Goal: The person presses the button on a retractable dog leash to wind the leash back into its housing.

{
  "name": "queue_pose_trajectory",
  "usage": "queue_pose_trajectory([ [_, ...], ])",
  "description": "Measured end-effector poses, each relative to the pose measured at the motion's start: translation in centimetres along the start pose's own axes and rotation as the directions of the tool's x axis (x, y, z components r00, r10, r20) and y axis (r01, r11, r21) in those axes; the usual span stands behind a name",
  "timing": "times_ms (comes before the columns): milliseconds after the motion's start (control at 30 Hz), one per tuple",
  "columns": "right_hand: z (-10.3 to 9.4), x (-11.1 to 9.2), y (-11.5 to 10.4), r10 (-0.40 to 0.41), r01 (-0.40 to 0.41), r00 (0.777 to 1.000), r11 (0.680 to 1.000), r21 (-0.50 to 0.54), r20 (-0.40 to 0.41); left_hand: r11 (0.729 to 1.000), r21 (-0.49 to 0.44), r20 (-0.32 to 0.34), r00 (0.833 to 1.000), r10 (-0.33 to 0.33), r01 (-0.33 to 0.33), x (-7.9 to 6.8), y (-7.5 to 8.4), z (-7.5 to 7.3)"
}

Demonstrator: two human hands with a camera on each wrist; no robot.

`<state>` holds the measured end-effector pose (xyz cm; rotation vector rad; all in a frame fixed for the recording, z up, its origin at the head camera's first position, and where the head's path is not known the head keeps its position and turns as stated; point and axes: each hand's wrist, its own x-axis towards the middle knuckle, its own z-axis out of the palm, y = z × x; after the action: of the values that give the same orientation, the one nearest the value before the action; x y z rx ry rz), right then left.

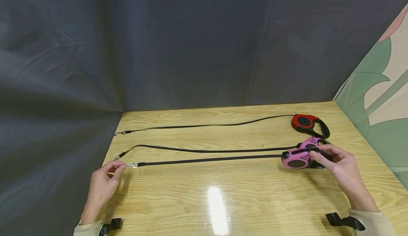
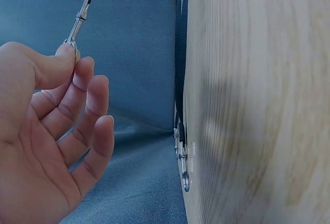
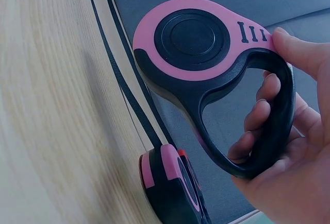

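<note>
A pink and black retractable dog leash (image 3: 191, 38) is held above the table by my right hand (image 1: 342, 163), its fingers wrapped through the black handle loop. Its black strap (image 1: 210, 159) stretches across to the left, off the tabletop. At that end my left hand (image 1: 106, 181) pinches the silver snap hook (image 2: 77, 26) between thumb and index finger. Behind it on the table lies a second pink leash (image 1: 310, 142), partly hidden by the held one. That one's strap (image 1: 204, 151) runs left to a metal clip (image 2: 184, 170) near the table edge.
A red and black retractable leash (image 1: 304, 122) lies at the back right, its cord (image 1: 197, 125) extended left to a silver clip (image 1: 120, 133). Dark cloth (image 1: 197, 45) hangs behind and left of the wooden table (image 1: 172, 200). A leaf-patterned panel (image 1: 379, 98) borders the right.
</note>
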<state>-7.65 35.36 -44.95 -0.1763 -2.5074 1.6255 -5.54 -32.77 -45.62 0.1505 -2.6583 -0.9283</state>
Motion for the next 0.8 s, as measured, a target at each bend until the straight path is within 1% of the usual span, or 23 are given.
queue_pose_trajectory([
  [133, 0.09, 0.06, 0.02, -0.009, 0.009, 1.000, 1.000, 0.022, 0.008, 1.000, 0.000, -0.001, 1.000, 0.005, -0.005, 0.02, 0.03, 0.03],
  [433, 0.24, 0.18, -0.07, 0.002, -0.003, 1.000, 1.000, 0.024, 0.021, 1.000, 0.010, 0.001, 1.000, 0.008, -0.008, 0.19, 0.10, 0.20],
  [600, 0.32, 0.27, -0.04, -0.005, 0.004, 1.000, 0.999, 0.042, 0.023, 1.000, 0.010, 0.001, 1.000, 0.024, -0.024, 0.40, 0.19, 0.36],
  [800, 0.40, 0.29, 0.03, -0.022, 0.020, 0.999, 0.998, 0.064, 0.025, 1.000, 0.003, 0.006, 1.000, 0.022, -0.022, 0.33, 0.22, 0.33],
])
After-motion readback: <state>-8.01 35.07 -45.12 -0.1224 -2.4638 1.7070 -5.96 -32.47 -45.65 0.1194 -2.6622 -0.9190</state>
